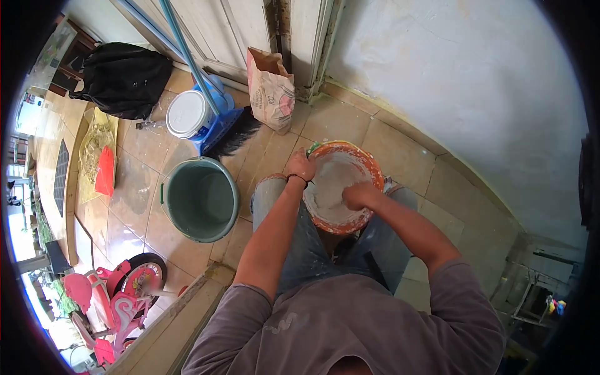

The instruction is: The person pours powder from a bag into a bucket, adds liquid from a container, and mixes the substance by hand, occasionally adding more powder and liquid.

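Observation:
An orange bucket [377,164] smeared with pale paste stands between my knees, with a greyish-white mixture [331,181] inside. My left hand [302,165] is closed at the bucket's upper left rim, a dark band round its wrist. Inside the bucket, my right hand [357,196] is closed low over the mixture; whatever it holds is hidden. A green bucket [201,200] stands on the floor to the left. Beyond my left hand is an open paper bag [271,94], upright near the door.
A blue broom [222,131] leans by a white-lidded pail [189,115]. Behind them lies a black bag [125,78]. A red piece [105,171] rests on yellowish sheeting. At lower left is a pink bicycle [119,300]. The white wall [456,81] rises at right.

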The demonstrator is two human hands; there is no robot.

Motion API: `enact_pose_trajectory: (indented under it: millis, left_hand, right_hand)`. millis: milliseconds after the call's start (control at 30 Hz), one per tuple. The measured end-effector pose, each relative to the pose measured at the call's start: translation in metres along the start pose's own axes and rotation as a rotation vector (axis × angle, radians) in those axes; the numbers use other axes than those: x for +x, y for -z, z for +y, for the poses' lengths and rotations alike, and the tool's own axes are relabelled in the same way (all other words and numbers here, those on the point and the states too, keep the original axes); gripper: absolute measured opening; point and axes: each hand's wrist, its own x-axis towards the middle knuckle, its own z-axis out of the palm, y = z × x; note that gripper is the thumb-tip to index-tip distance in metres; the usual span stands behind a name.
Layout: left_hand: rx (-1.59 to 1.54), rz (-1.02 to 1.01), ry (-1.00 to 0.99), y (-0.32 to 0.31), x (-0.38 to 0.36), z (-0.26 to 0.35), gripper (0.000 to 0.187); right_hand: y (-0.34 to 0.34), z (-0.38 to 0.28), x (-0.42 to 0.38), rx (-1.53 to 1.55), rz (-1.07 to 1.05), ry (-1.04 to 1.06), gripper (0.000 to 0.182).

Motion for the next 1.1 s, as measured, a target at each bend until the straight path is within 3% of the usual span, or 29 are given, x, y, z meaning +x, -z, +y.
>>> enact_pose_trajectory:
  millis: [67, 100, 167, 200, 433, 500, 533, 567, 600, 633, 667, 733, 767, 800, 833, 933, 967, 1000, 1033, 1067, 1100]
  left_hand:
    - [-0.017, 0.076, -0.024, -0.004, -0.002, -0.004, 0.038]
    - [-0.038, 0.144, -0.050, -0.007, -0.003, -0.004, 0.035]
    - [-0.015, 0.068, -0.038, 0.000, -0.002, -0.001, 0.035]
    - [0.006, -0.004, -0.017, 0.003, -0.001, 0.001, 0.035]
    - [-0.020, 0.021, -0.076, -0.001, -0.002, -0.005, 0.035]
    - [0.007, 0.039, -0.093, -0.003, 0.001, -0.008, 0.038]
    - [0.049, -0.013, 0.045, -0.001, 0.002, -0.004, 0.040]
    - [0.061, -0.092, 0.115, -0.005, 0.008, -0.014, 0.040]
    - [0.110, -0.056, 0.103, -0.006, 0.011, -0.020, 0.040]
    - [0.118, 0.112, 0.005, -0.020, 0.011, -0.040, 0.042]
    - [0.150, -0.010, 0.062, 0.001, 0.005, -0.017, 0.043]
    - [0.084, -0.044, 0.052, 0.001, 0.015, -0.026, 0.041]
    - [0.032, -0.008, -0.021, -0.013, 0.028, -0.050, 0.040]
    - [0.037, -0.028, -0.057, 0.006, 0.014, -0.030, 0.041]
    - [0.153, -0.016, -0.238, -0.015, 0.037, -0.065, 0.043]
    - [0.069, 0.176, -0.089, -0.026, 0.035, -0.063, 0.050]
    - [0.120, 0.120, -0.113, -0.028, 0.040, -0.069, 0.053]
    - [0.178, 0.067, -0.132, -0.024, 0.042, -0.070, 0.056]
    - [0.154, -0.020, -0.052, -0.007, 0.032, -0.053, 0.061]
    - [0.118, -0.110, 0.030, 0.005, 0.023, -0.028, 0.066]
    - [0.099, -0.096, 0.014, 0.001, 0.034, -0.030, 0.066]
  right_hand:
    - [0.010, 0.005, 0.018, -0.152, 0.251, 0.092, 0.023]
    - [0.012, 0.007, 0.026, -0.146, 0.255, 0.088, 0.023]
    - [0.013, 0.011, 0.043, -0.147, 0.557, 0.086, 0.021]
    - [0.003, 0.019, 0.050, -0.146, 0.561, 0.080, 0.021]
    - [-0.054, 0.024, 0.006, -0.088, 0.343, -0.033, 0.021]
    - [-0.064, 0.009, 0.007, 0.141, 0.153, -0.092, 0.027]
    - [-0.058, 0.000, 0.014, 0.195, -0.060, -0.015, 0.037]
    - [-0.099, -0.004, 0.051, 0.299, 0.021, 0.016, 0.039]
    - [-0.081, -0.022, 0.034, 0.336, 0.063, 0.055, 0.031]
    - [-0.084, -0.022, 0.049, 0.435, 0.106, 0.142, 0.023]
    - [-0.102, -0.011, 0.082, 0.494, 0.255, 0.339, 0.018]
    - [-0.052, -0.001, 0.072, 0.466, 0.227, 0.316, 0.015]
    - [-0.033, -0.001, 0.064, 0.375, 0.318, 0.150, 0.015]
    - [-0.018, 0.000, 0.052, 0.352, 0.382, 0.052, 0.016]
    - [-0.010, -0.001, 0.043, 0.329, 0.439, -0.030, 0.018]
    - [-0.054, -0.004, 0.067, 0.432, 1.012, -0.120, 0.023]
    - [-0.076, 0.005, 0.089, 0.378, 1.199, -0.105, 0.026]
    - [-0.080, 0.004, 0.071, 0.108, 0.943, -0.014, 0.027]
    - [-0.104, 0.001, 0.094, 0.211, 0.677, -0.051, 0.027]
    - [-0.100, -0.009, 0.062, 0.279, 0.544, -0.033, 0.028]
    - [-0.127, -0.011, 0.089, 0.229, 0.496, -0.058, 0.021]
